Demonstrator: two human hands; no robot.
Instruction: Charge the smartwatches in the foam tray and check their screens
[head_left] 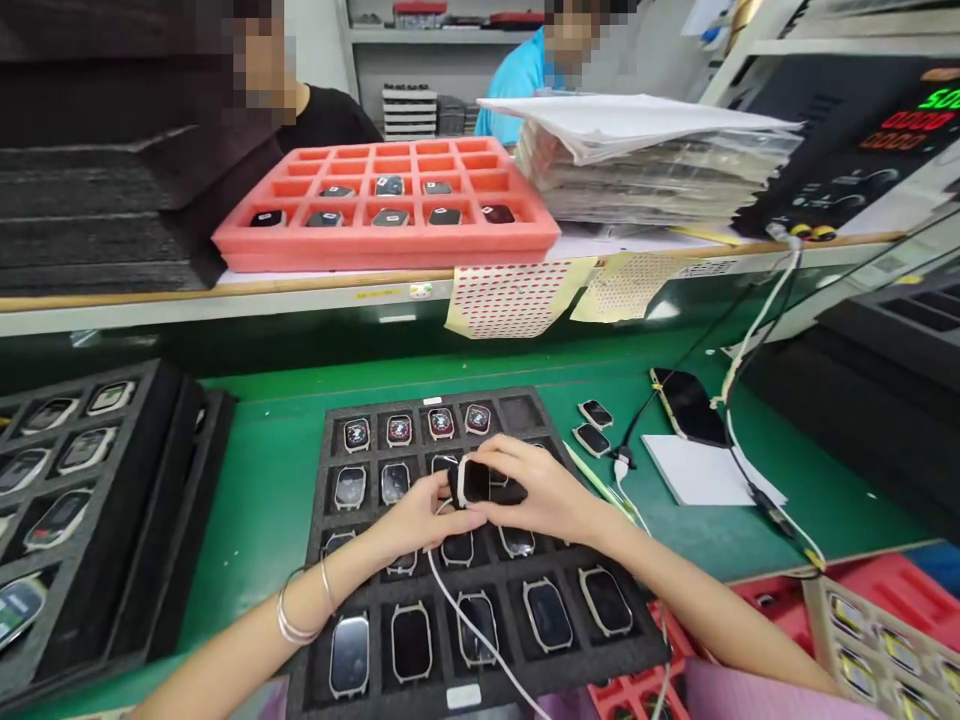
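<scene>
Both my hands meet over a black foam tray (322, 560) of smartwatch bodies on the green mat. My right hand (540, 490) grips a watch body (474, 481) with a dark screen, held on edge. My left hand (420, 518) pinches a white cable (469, 625) at the watch's lower edge; the cable trails down toward me. The tray's back row holds watches with lit red dials (399, 430); the front rows hold dark ones (411, 642).
A second black tray (161, 500) of watches stands at left. Two loose watch bodies (592, 427), a phone (688, 405), a white pad (701, 470) and cables lie at right. On the shelf sit a red tray (390, 245) and stacked sheets (645, 150). Two people stand behind.
</scene>
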